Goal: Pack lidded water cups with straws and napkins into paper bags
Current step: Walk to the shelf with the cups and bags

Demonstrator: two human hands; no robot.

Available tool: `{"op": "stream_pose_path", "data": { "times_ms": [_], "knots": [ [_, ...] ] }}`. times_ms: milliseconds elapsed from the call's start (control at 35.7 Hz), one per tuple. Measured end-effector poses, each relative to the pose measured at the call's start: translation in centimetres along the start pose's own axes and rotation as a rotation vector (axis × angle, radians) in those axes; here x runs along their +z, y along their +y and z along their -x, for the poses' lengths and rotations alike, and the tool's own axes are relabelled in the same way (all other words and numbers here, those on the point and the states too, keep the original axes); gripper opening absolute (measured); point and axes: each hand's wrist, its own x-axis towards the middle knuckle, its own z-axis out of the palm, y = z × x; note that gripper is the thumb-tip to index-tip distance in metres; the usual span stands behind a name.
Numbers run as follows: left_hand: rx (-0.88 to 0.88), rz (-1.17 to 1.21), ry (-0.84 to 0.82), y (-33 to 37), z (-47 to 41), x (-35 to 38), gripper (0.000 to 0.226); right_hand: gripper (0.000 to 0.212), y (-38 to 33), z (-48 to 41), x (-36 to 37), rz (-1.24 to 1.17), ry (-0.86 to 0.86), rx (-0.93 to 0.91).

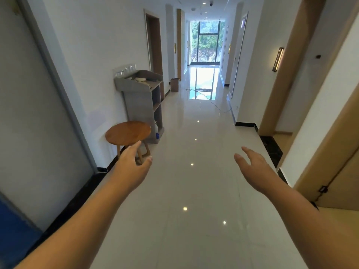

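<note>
Grey stand (140,90) holds cups (125,70), beyond grips (134,165) (252,168).

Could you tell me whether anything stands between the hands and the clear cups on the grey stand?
Yes: a round wooden stool stands by the left wall just before the grey stand, between the left hand and the clear cups. Nothing visible blocks the floor right of the stool.

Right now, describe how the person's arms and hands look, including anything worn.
Left hand and right hand are bare: no gloves, rings or watch show. Both forearms are uncovered down to the frame's edge, no sleeve in view. A small dark patch by the right forearm's outer edge is unclear.
</note>
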Motion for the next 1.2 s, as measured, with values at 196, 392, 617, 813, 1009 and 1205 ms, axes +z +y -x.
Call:
{"op": "stream_pose_path", "data": {
  "times_ms": [196, 392, 617, 813, 1009, 1205],
  "knots": [
    [0.007, -0.049, -0.033, -0.4, -13.3, 5.9, 0.076, 0.072, 4.6, -13.2, 0.9, -0.032, 0.005, 0.088],
    [-0.192, 0.017, 0.064, -1.1, -26.0, 9.2, 0.071, 0.075, 7.3, -28.4, 2.0, -0.103, -0.035, 0.173],
    [-0.167, -0.002, 0.139, -0.7, -37.8, 10.0, 0.076, 0.079, 2.7, -43.1, 5.4, -0.132, -0.124, 0.081],
    [-0.224, 0.015, 0.183, -4.0, -48.4, 11.9, 0.072, 0.084, -2.0, -54.1, 11.4, -0.112, -0.214, 0.004],
    [-0.228, -0.019, 0.193, -8.3, -62.8, 16.5, 0.072, 0.085, -3.6, -67.4, 15.9, -0.032, -0.192, 0.001],
    [-0.137, -0.032, -0.009, -6.3, -78.5, 24.5, 0.068, 0.081, -3.6, -79.5, 15.3, 0.036, -0.09, 0.099]
  ]
}}
